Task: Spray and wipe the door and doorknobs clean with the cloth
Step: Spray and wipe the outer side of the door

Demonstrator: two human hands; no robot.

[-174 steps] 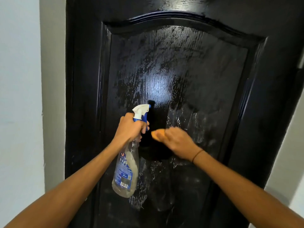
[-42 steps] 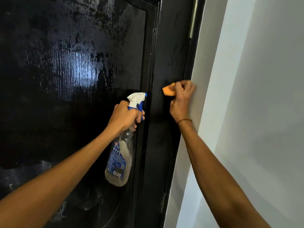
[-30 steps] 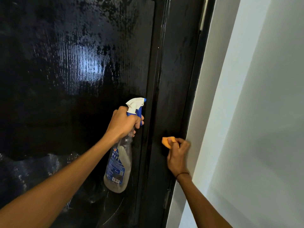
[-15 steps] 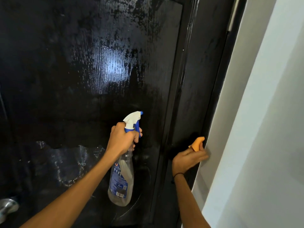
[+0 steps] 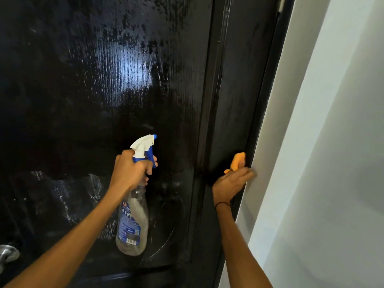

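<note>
A glossy black door (image 5: 83, 90) fills the left and middle of the head view, streaked with wet spray on its panel. My left hand (image 5: 129, 170) grips the neck of a clear spray bottle (image 5: 133, 223) with a white and blue trigger head, held upright in front of the panel. My right hand (image 5: 231, 180) holds a small orange cloth (image 5: 238, 164) against the door's right stile, close to its hinge edge. A silver doorknob (image 5: 8, 254) shows at the far lower left edge.
A white wall (image 5: 332, 142) runs along the right side, next to the door's edge. A metal hinge (image 5: 281, 5) sits at the top of that edge.
My right hand with the cloth came down the right stile from higher up and now sits at the door's edge. The view shifted left, bringing the doorknob into sight. My left hand keeps the bottle.
</note>
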